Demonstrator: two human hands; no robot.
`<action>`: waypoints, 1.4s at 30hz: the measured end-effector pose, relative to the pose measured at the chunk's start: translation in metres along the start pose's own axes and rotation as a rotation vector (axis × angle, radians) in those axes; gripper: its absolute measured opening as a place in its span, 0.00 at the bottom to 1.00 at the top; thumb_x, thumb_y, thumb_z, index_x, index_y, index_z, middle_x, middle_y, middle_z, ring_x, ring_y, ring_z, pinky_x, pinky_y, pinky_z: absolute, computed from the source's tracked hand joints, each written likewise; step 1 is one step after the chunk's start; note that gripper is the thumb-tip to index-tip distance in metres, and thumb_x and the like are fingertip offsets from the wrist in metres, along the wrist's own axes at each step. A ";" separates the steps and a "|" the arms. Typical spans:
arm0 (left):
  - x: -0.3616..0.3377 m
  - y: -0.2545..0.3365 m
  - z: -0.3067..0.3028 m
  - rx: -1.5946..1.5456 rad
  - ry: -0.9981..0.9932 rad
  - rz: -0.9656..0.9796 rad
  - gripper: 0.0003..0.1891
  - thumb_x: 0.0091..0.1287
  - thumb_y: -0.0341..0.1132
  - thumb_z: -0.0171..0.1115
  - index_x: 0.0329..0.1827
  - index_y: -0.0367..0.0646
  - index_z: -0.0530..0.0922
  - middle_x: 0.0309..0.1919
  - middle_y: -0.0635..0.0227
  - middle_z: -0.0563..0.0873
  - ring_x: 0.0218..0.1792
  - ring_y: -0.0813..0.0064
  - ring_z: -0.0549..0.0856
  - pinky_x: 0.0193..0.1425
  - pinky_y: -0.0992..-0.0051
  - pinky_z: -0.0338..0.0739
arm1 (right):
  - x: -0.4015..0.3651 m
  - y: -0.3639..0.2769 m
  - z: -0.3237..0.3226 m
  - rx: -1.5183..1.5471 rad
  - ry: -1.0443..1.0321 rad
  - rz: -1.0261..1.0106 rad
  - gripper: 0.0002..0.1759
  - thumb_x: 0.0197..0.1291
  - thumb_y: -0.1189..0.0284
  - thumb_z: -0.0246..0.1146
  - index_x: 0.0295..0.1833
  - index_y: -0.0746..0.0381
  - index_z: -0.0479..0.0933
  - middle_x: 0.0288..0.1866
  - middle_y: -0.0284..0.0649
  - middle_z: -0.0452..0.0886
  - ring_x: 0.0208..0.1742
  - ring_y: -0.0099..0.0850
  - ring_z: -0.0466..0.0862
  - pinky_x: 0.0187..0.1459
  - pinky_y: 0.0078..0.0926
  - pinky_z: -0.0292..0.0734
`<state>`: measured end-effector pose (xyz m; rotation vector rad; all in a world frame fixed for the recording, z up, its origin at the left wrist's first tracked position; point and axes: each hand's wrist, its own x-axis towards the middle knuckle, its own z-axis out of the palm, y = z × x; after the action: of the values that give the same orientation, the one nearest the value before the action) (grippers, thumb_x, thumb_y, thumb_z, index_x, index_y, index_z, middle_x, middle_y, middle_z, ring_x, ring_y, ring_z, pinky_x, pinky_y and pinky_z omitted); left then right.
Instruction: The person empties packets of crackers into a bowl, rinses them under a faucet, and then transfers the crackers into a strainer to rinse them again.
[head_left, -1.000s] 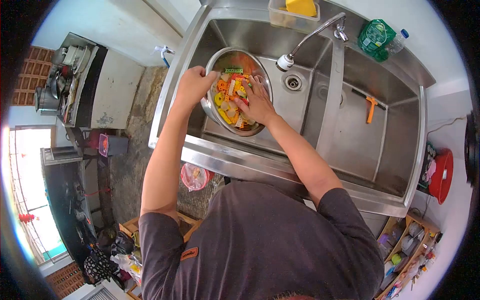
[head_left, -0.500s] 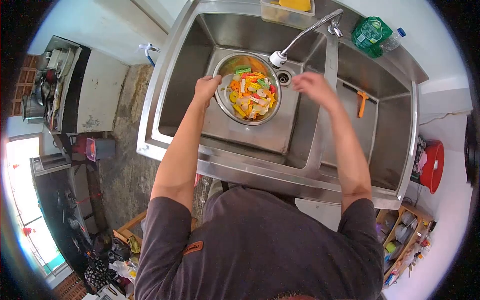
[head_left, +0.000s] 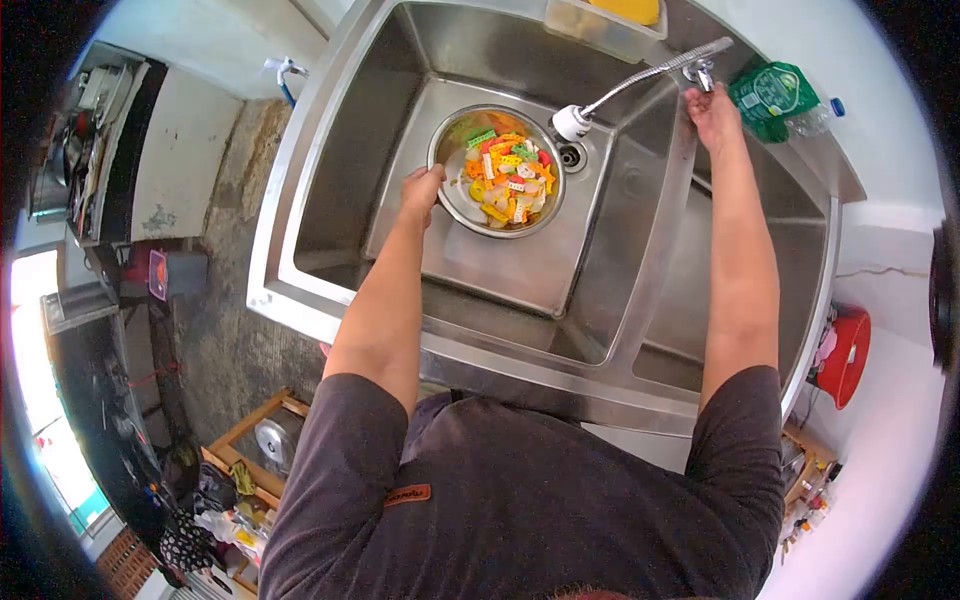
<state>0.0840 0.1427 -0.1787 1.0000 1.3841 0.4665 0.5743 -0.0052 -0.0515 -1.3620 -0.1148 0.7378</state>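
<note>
A round metal bowl (head_left: 446,202) sits in the left sink basin, under the white spout head (head_left: 571,122). My left hand (head_left: 422,194) grips its left rim, fingers closed over the edge. Inside lie many small pieces (head_left: 512,172) in orange, yellow, green, red and white, some long with notched edges. My right hand (head_left: 714,114) reaches to the back of the sink, its fingers closed around the tap handle (head_left: 704,82). From the tap a flexible metal neck (head_left: 645,76) curves left to the spout head. The drain (head_left: 572,156) shows just right of the bowl.
A clear plastic box (head_left: 600,30) with something yellow stands on the back ledge. Right of the tap are a green pouch (head_left: 775,98) and a clear bottle (head_left: 812,122) with a blue cap. A red bucket (head_left: 846,358) hangs beyond the sink's right side.
My right hand has moved from over the divider near the drain back and right to the tap handle. My left hand stays on the bowl rim. The camera view has shifted.
</note>
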 end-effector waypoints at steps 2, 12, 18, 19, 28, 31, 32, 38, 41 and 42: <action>0.008 -0.016 -0.005 -0.036 0.009 -0.017 0.08 0.58 0.35 0.61 0.30 0.39 0.81 0.26 0.66 0.83 0.27 0.73 0.83 0.32 0.72 0.77 | 0.008 -0.007 -0.005 -0.054 -0.037 0.004 0.15 0.82 0.64 0.45 0.58 0.65 0.66 0.33 0.45 0.80 0.28 0.30 0.80 0.25 0.23 0.73; 0.012 -0.033 0.000 -0.106 0.015 -0.146 0.15 0.61 0.38 0.63 0.46 0.37 0.82 0.38 0.61 0.86 0.34 0.67 0.87 0.39 0.67 0.85 | -0.002 0.012 -0.008 -1.111 0.164 -0.861 0.20 0.68 0.62 0.64 0.53 0.68 0.72 0.45 0.51 0.80 0.42 0.46 0.83 0.47 0.40 0.78; 0.008 -0.035 -0.009 0.128 -0.140 -0.421 0.23 0.63 0.47 0.64 0.51 0.36 0.80 0.40 0.54 0.88 0.38 0.56 0.90 0.38 0.52 0.88 | -0.062 0.013 0.029 -1.593 0.445 -1.069 0.18 0.64 0.65 0.64 0.53 0.66 0.75 0.50 0.55 0.80 0.48 0.50 0.83 0.51 0.46 0.77; -0.006 -0.030 -0.010 0.199 -0.247 -0.479 0.24 0.63 0.49 0.65 0.53 0.36 0.79 0.40 0.52 0.88 0.38 0.54 0.90 0.37 0.50 0.88 | -0.089 0.017 0.040 -1.654 0.457 -1.083 0.17 0.64 0.66 0.63 0.53 0.65 0.76 0.50 0.54 0.80 0.49 0.49 0.83 0.52 0.46 0.77; -0.006 -0.006 -0.028 0.872 -0.266 -0.275 0.25 0.63 0.50 0.67 0.46 0.32 0.81 0.30 0.49 0.87 0.27 0.56 0.90 0.28 0.58 0.86 | -0.164 0.156 0.092 -1.051 -0.671 0.100 0.13 0.68 0.70 0.59 0.45 0.69 0.82 0.36 0.45 0.87 0.35 0.31 0.87 0.42 0.30 0.82; -0.011 0.051 -0.030 0.953 -0.203 -0.094 0.25 0.62 0.53 0.64 0.42 0.35 0.85 0.31 0.51 0.90 0.24 0.63 0.88 0.34 0.66 0.85 | -0.142 0.186 0.126 -0.977 -0.648 0.174 0.13 0.71 0.72 0.59 0.54 0.71 0.76 0.42 0.45 0.85 0.43 0.32 0.88 0.47 0.30 0.86; -0.012 0.065 -0.038 0.844 -0.161 0.021 0.26 0.64 0.54 0.62 0.40 0.34 0.85 0.30 0.53 0.89 0.23 0.63 0.88 0.33 0.66 0.85 | -0.136 0.194 0.137 -0.649 -0.534 0.308 0.14 0.72 0.71 0.58 0.54 0.71 0.75 0.42 0.45 0.84 0.44 0.34 0.88 0.48 0.31 0.87; -0.038 0.113 -0.078 0.503 0.093 0.404 0.26 0.70 0.54 0.58 0.38 0.34 0.84 0.31 0.53 0.89 0.32 0.57 0.90 0.41 0.62 0.84 | -0.120 0.235 0.167 -0.286 -0.212 0.505 0.18 0.75 0.63 0.57 0.51 0.71 0.73 0.44 0.51 0.84 0.46 0.40 0.89 0.49 0.33 0.88; -0.031 0.099 -0.087 0.634 0.171 0.510 0.24 0.70 0.52 0.62 0.42 0.34 0.83 0.26 0.58 0.87 0.23 0.70 0.86 0.32 0.68 0.81 | -0.117 0.281 0.152 -1.670 -0.397 -0.288 0.44 0.64 0.45 0.64 0.72 0.69 0.65 0.66 0.61 0.74 0.69 0.52 0.76 0.67 0.49 0.73; -0.028 0.095 -0.087 0.732 0.096 0.494 0.24 0.69 0.53 0.62 0.41 0.37 0.85 0.32 0.54 0.88 0.34 0.60 0.87 0.42 0.63 0.82 | -0.131 0.278 0.167 -1.850 -0.334 -0.180 0.60 0.57 0.40 0.67 0.82 0.63 0.47 0.78 0.60 0.59 0.80 0.54 0.58 0.77 0.50 0.58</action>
<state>0.0228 0.1978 -0.0757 1.9629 1.4140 0.3686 0.2778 0.0716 -0.2211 -2.8413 -1.4419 0.6079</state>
